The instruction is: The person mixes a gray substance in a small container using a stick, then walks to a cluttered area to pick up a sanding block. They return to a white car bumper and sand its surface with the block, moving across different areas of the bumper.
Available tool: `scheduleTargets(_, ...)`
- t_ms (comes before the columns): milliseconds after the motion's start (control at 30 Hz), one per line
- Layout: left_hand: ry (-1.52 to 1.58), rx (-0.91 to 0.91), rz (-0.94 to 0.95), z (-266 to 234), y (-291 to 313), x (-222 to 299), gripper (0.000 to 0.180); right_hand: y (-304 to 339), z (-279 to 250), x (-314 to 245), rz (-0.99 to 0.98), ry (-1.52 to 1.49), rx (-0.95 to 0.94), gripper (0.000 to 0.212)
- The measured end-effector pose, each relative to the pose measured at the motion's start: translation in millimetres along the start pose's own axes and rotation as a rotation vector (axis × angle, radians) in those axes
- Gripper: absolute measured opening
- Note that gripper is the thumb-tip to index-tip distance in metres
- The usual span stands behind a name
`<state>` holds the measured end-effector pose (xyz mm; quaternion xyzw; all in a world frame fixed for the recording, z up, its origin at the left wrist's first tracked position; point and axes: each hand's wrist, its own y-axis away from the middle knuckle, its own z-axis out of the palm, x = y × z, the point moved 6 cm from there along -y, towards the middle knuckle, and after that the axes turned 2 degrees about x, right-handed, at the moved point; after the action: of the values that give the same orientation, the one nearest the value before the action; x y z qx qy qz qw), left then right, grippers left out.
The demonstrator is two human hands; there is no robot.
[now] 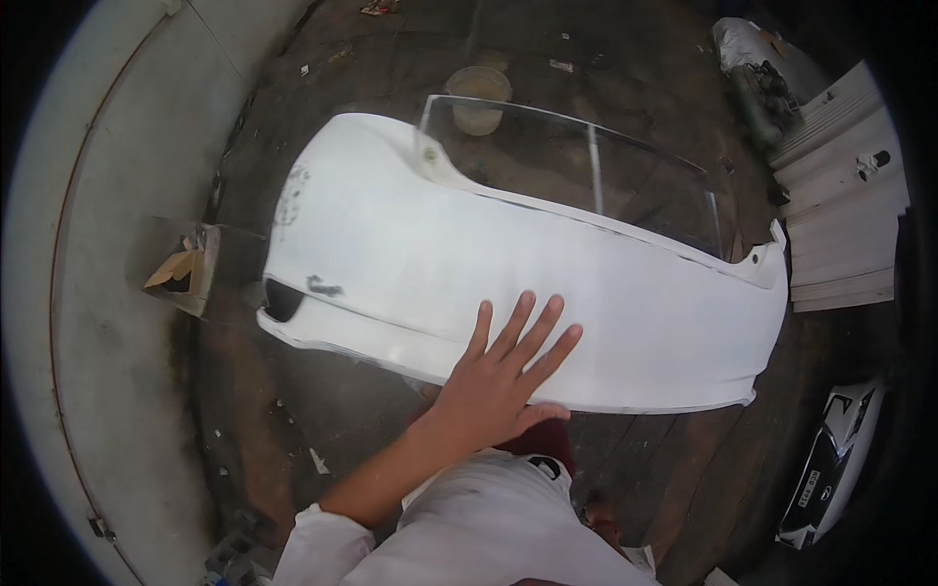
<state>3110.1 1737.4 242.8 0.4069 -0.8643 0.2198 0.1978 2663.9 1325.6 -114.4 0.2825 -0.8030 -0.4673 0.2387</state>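
Observation:
A white car bumper [391,225] lies across the middle of the view, its long side facing me. Grey-black scuffed patches mark its left end, and a dark opening shows at its lower left corner. My left hand [508,376] is held palm down at the bumper's near side, fingers spread and stretched away from me; it holds nothing. Whether the palm presses on the surface or hovers just above cannot be made out. Behind the bumper's far edge stands a thin metal frame [594,166]. My right hand is out of sight.
A pale bucket [479,103] stands on the dark floor beyond the frame. Along the left runs a grey wall [117,195], with an open cardboard box [186,273] beside it. To the right are a white ribbed panel [835,195] and a car's rear panel [831,464] with a plate.

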Motion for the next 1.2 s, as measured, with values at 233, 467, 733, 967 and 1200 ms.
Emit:
scheduleTargets(233, -0.1, -0.041, -0.191, -55, 56, -145, 0.087, 19, 73, -35, -0.08, 0.128, 0.007, 0.067)
scheduleTargets(467, -0.293, 0.21, -0.739, -124, 199, -266, 0.07, 27, -40, -56, 0.346, 0.276, 0.835, 0.057)
scheduleTargets(733, 0.137, 0.446, -0.989, -147, 339, -381, 0.082, 338, -269, -343, -0.774, -0.946, 1.653, 0.054)
scheduleTargets(967, -0.139, 0.095, -0.739, -143, 283, -483, 0.106, 450, -155, -790, -1.468, 0.203, 1.015, 0.068)
scheduleTargets(1200, -0.002, -0.184, -0.651, -122, 263, -523, 0.123, 390, -109, -984, -1.204, 0.742, 1.037, 0.077)
